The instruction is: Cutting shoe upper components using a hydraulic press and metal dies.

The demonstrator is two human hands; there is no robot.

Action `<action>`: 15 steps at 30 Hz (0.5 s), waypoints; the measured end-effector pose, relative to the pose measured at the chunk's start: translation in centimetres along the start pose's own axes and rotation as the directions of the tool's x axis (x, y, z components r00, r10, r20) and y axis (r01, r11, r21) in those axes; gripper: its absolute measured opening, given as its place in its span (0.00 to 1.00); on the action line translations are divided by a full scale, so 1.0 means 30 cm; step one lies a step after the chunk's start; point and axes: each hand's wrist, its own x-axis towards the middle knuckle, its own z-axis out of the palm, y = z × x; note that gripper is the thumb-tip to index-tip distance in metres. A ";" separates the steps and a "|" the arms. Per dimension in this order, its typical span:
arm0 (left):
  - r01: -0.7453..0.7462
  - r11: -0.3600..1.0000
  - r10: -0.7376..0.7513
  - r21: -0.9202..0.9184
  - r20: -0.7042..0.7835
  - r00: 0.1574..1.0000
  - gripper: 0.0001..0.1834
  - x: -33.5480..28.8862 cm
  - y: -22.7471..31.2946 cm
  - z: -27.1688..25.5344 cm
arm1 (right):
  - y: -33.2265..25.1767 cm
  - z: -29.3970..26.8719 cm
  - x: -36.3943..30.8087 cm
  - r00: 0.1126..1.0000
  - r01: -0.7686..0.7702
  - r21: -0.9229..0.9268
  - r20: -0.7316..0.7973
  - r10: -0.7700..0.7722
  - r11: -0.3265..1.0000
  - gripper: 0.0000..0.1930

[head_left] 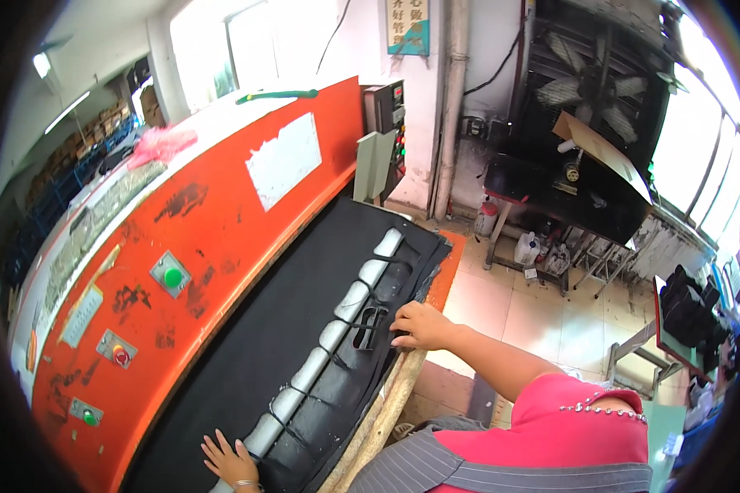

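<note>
One left hand (232,468), palm down with fingers spread, rested at the near end of one pale segmented strip (332,334); the strip lay on a black sheet (238,353), its long axis slanting from that hand away toward the upper right; one right hand (423,326), fingers curled, sat at the sheet's right-hand edge, the strip lying to its left; whether those fingers pinched anything could not be told. Left was the nearer hand to the strip; one dark oblong piece (367,329) with openings lay between the strip and the right hand, just beside its fingertips. Roughly six dark bands (393,261) crossed the strip, the lowest hard to separate; alongside stood one orange machine (222,205), its front carrying two green buttons (172,278), one red button (121,355) and one large white patch (286,160); beyond, one large fan (588,86) filled a wall opening.
</note>
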 end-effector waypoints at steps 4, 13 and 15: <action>-0.096 0.992 0.110 0.087 -0.182 0.977 0.28 -0.011 -0.023 0.047 | -0.062 -0.044 0.019 0.984 0.115 -0.105 0.149 -0.099 0.988 0.19; -0.136 0.987 0.116 -0.087 -0.206 0.972 0.29 -0.013 -0.042 0.061 | -0.151 -0.320 0.061 0.958 -0.110 -0.278 0.225 0.177 0.954 0.14; -0.191 0.978 0.163 -0.089 -0.255 0.953 0.28 -0.030 -0.051 0.065 | -0.188 -0.488 0.069 0.983 -0.042 -0.178 0.168 0.073 0.983 0.12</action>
